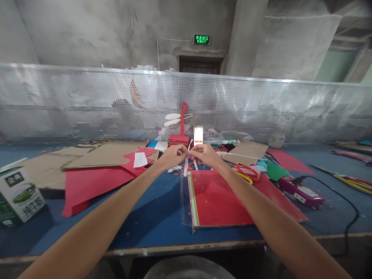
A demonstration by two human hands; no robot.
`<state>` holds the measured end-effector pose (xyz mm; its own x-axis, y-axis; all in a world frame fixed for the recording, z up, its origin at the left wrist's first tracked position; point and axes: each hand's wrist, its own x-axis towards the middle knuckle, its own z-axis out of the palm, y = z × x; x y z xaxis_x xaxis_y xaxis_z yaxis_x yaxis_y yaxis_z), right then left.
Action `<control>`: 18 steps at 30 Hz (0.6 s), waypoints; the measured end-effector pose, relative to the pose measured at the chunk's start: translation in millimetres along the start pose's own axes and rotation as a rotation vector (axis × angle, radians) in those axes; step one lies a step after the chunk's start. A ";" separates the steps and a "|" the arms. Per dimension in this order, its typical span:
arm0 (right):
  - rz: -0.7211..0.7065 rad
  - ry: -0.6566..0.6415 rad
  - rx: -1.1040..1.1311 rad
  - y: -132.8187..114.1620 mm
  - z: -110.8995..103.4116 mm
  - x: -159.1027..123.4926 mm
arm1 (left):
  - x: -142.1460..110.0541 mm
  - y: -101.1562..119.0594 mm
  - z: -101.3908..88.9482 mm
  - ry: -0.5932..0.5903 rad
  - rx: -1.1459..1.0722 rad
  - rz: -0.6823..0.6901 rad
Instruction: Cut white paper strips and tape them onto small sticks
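My left hand (178,152) and my right hand (203,152) meet above the far middle of the table, fingertips pinched close together. Between them is a narrow white strip (185,169), perhaps paper or tape; one end hangs down and the other sticks up past the fingertips. Both hands appear to hold it. Just behind them stands a red paper piece with a hooked handle (183,120), and a lit phone (198,135) is propped upright. Below my right forearm lies a stack of coloured paper (217,197) in a clear sleeve, red sheet on top.
Cardboard (93,153) and red paper (99,186) lie left, near a green-white carton (21,193). Scissors with red and yellow handles (247,173), a purple device (302,193) with a black cable and yellow-handled scissors (348,182) are right. A perforated metal panel (87,100) bounds the back.
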<state>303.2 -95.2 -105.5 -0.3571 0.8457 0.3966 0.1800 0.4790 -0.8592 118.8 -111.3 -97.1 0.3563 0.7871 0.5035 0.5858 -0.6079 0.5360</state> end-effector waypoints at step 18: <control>-0.096 0.000 -0.137 1.6 1.3 -0.8 | 0.6 4.6 2.5 0.033 0.089 0.008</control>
<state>302.6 -95.4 -107.6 -0.3784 0.7948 0.4745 0.2685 0.5848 -0.7654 123.5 -113.3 -96.0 0.3377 0.7777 0.5303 0.6458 -0.6013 0.4705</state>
